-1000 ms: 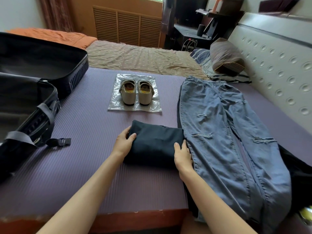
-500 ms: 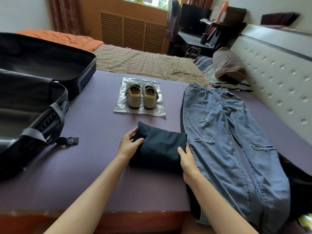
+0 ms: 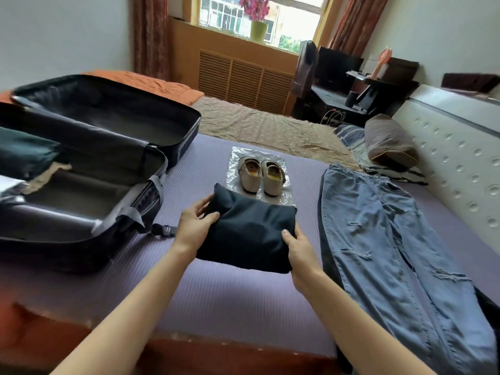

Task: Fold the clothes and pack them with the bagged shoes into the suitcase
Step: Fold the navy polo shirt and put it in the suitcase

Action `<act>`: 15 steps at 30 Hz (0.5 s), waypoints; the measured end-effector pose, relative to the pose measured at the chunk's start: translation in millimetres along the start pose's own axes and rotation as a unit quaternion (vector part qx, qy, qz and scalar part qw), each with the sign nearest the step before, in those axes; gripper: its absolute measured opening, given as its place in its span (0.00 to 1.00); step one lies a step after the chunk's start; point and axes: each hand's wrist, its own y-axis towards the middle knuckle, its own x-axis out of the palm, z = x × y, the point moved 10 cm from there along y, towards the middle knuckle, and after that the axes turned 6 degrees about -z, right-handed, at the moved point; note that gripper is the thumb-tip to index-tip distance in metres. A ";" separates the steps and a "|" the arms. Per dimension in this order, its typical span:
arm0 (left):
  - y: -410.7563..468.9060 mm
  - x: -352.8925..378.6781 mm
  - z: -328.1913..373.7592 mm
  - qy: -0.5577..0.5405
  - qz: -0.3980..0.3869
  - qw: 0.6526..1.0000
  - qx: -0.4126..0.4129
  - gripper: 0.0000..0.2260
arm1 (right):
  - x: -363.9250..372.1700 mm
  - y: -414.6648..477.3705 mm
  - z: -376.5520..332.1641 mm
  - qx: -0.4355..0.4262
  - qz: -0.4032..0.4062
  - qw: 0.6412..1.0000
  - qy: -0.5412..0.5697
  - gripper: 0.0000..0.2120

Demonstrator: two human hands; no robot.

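Both hands are gripping a folded dark garment (image 3: pixel 247 234) over the middle of the bed (image 3: pixel 230 301). The left hand (image 3: pixel 193 226) is holding its left edge, with the fingers (image 3: pixel 200 205) curling round the far corner and the thumb lying on top. The right hand (image 3: pixel 300 249) is pinching the near right corner, thumb on top and the other fingers tucked out of sight beneath. The bundle is covering the near edge of the clear plastic bag (image 3: pixel 282 165); whether it is touching the bed cannot be told.

A pair of pale shoes (image 3: pixel 261 177) is sitting on that bag, just beyond the garment, toes pointing toward the person. Blue ripped jeans (image 3: pixel 392 239) are lying spread flat along the right side of the bed, waistband toward the far edge. The open black suitcase (image 3: pixel 89 169) is resting at the left edge, both halves showing, with a dark green cloth (image 3: pixel 24 155) lying in its near half and a grey strap (image 3: pixel 130 212) hanging over its rim.
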 end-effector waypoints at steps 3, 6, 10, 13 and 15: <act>-0.8 -47.3 35.1 -0.024 0.027 0.999 0.027 0.21 | 49.6 4.7 -31.6 -0.022 -0.030 0.999 -0.015 0.22; -1.1 -103.2 62.6 -0.024 0.062 0.996 0.052 0.21 | 107.1 11.7 -57.2 -0.036 -0.067 0.997 -0.011 0.23; -4.5 -192.3 87.6 -0.006 0.106 0.992 0.064 0.21 | 195.8 19.4 -84.3 -0.059 -0.116 0.991 -0.022 0.15; -7.1 -263.9 105.9 0.034 0.142 0.987 0.070 0.20 | 271.4 28.4 -86.3 -0.051 -0.145 0.987 -0.054 0.19; -7.4 -313.2 114.0 0.055 0.167 0.982 0.065 0.20 | 322.8 34.1 -82.4 -0.040 -0.166 0.983 -0.069 0.25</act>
